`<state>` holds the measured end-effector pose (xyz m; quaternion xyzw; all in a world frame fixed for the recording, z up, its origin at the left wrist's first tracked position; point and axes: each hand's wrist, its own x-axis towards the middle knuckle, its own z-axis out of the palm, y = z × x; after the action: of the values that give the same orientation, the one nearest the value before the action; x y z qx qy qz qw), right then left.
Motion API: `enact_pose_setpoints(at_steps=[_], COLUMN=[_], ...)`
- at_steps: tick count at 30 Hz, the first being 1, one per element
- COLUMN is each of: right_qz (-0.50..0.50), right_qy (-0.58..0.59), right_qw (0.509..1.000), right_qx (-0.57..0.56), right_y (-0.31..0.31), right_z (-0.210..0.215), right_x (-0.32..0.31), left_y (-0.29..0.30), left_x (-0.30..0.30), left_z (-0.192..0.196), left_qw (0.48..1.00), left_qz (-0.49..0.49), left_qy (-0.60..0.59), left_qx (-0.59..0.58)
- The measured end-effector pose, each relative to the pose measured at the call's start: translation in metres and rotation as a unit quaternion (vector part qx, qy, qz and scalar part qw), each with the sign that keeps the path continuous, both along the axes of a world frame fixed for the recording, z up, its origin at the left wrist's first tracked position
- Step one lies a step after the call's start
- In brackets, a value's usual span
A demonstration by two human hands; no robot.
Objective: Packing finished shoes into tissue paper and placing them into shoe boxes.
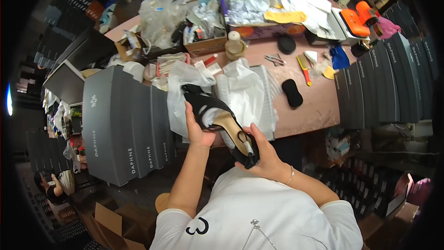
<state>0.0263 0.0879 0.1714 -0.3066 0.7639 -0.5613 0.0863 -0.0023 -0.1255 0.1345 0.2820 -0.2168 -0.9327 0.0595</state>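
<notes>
A black shoe with a beige insole (227,122) is held at a slant between my two hands, over the table's near edge. White stuffing shows inside its front part. My left hand (199,129) is wrapped under and beside the front part, thumb along the side. My right hand (264,155) grips the heel end, where a thin strap crosses the opening. Beneath the shoe lies an open shoe box (270,92) lined with white tissue paper (243,88). Left of that box, a crumpled translucent white wrapping (178,111) touches the shoe's front end.
Dark grey shoe boxes (111,129) stand in a row at the left, with more boxes (370,83) at the right. On the pink table (314,111) lie a black sponge (292,93), a yellow-handled brush (304,70), pliers (275,59) and a bottle (235,46). A person (53,187) sits far left.
</notes>
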Motion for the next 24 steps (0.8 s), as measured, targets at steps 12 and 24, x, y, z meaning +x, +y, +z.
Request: enact_pose_setpoints(at_steps=[12,24], right_qz=[0.014,0.102], right_qy=[-0.114,-0.101], right_qw=[0.992,0.958], right_qx=[-0.042,0.249], right_y=[0.011,0.034], right_z=[-0.036,-0.012], right_x=[-0.009,-0.025], left_y=[0.047,0.067], left_x=[-0.002,-0.002], left_z=[0.072,0.019], left_qw=[0.94,0.964], left_qz=[-0.02,0.022], left_qy=[0.207,-0.004], left_qx=[-0.27,-0.266])
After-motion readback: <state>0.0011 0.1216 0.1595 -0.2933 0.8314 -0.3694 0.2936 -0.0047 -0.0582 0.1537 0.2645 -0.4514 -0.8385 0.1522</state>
